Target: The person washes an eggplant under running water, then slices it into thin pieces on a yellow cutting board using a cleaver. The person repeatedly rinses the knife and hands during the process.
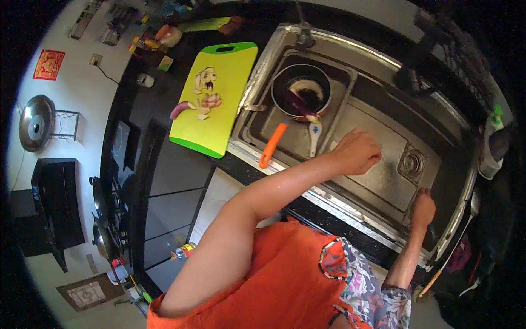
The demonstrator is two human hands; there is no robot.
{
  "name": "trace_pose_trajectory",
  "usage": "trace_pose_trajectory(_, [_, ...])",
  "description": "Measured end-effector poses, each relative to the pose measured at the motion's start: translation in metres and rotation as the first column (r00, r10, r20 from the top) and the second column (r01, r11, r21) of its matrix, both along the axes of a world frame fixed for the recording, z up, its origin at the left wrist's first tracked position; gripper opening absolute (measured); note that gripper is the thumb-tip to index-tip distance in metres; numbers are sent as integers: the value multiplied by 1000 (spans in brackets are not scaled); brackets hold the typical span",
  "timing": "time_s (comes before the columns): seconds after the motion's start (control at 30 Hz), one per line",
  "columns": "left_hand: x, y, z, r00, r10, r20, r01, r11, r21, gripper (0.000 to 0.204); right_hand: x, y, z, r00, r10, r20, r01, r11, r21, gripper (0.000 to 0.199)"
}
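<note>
Nearest, the right hand (423, 209) rests on the near rim of the steel sink (383, 181), its fingers curled shut; it may be pinching something small at the edge, but the picture does not show what. Just beyond, the left hand (357, 152) reaches over the flat bare part of the basin, fingers bent into a loose fist, knuckles up; whether it holds a cloth or scrubber I cannot tell. The drain (412, 163) lies right of that hand, between the two hands.

Left of the left hand and farther in, a dark saucepan (301, 90) with an orange handle (272, 145) sits in the basin, a purple scrap inside it, a white spoon (315, 134) just beside it. Farther left, on the dark worktop (164, 159), a lime-green cutting board (219, 98) carries onion peelings (204, 93).

By my reading, the step in hand is washing up at the sink, early on: the pan looks soiled. The next move calls for the left hand to shift left and far toward the pan, opening enough to grasp its rim or handle.
</note>
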State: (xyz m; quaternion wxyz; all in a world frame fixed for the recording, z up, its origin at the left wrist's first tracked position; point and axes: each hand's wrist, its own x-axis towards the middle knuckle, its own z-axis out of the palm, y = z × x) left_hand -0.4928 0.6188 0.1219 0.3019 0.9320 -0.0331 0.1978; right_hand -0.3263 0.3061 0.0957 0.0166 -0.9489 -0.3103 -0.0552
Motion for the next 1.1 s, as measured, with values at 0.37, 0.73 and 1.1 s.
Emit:
trace_pose_trajectory(0.37, [-177, 177, -2, 899, 294, 323, -209, 939, -274, 34, -74, 39, 5, 939, -234, 253, 287, 938, -196, 32])
trace_pose_trajectory(0.73, [-380, 422, -72, 717, 697, 24, -686, 700, 198, 43, -193, 223, 62, 976, -150, 156, 40, 832, 553, 27])
trace_pose_trajectory(1.1, [-414, 399, -59, 741, 670, -47, -654, 735, 176, 41, -302, 411, 58, 790, 437, -430, -134, 807, 575, 21])
